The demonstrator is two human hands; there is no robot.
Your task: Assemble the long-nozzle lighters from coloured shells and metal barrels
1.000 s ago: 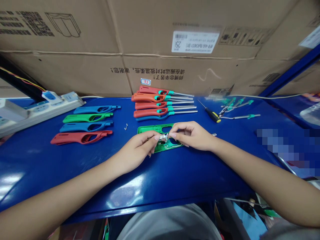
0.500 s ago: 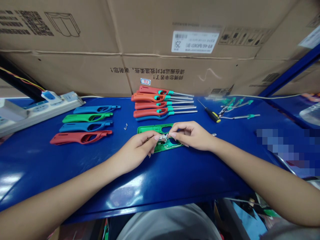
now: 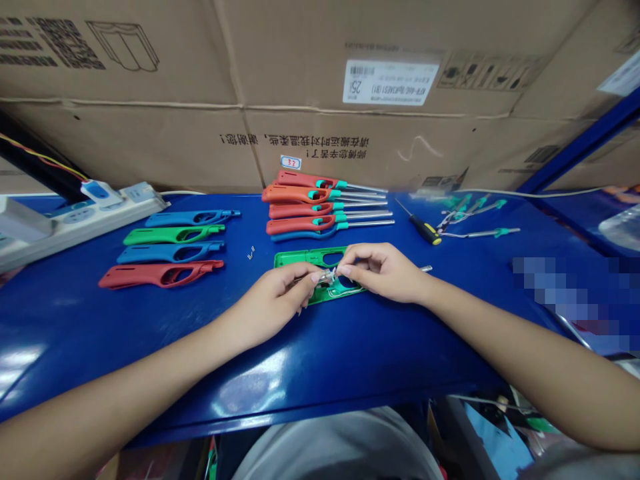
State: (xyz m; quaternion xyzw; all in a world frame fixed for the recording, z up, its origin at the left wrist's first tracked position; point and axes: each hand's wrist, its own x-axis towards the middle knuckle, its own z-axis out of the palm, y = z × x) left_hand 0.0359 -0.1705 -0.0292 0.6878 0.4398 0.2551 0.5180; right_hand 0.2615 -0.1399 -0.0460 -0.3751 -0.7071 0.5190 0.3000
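Note:
My left hand pinches a small clear-and-metallic lighter part between thumb and fingertips. At that part's right end, the fingers of my right hand are pinched together; whether they grip the part itself or a tiny piece on it is too small to tell. Beneath both hands lie two green lighter shell halves: the far half shows mostly, while the near half is partly covered and has a white wire in it. A metal tube tip pokes out beyond my right hand.
Behind my hands are stacked red and blue lighters with metal tubes. Several coloured shells lie left, near small metal bits and a power strip. A screwdriver and wired tubes lie right. Cardboard stands behind.
Both hands stay almost in place, still pinched around the small part. The left fingertips and the part have shifted very slightly to the right.

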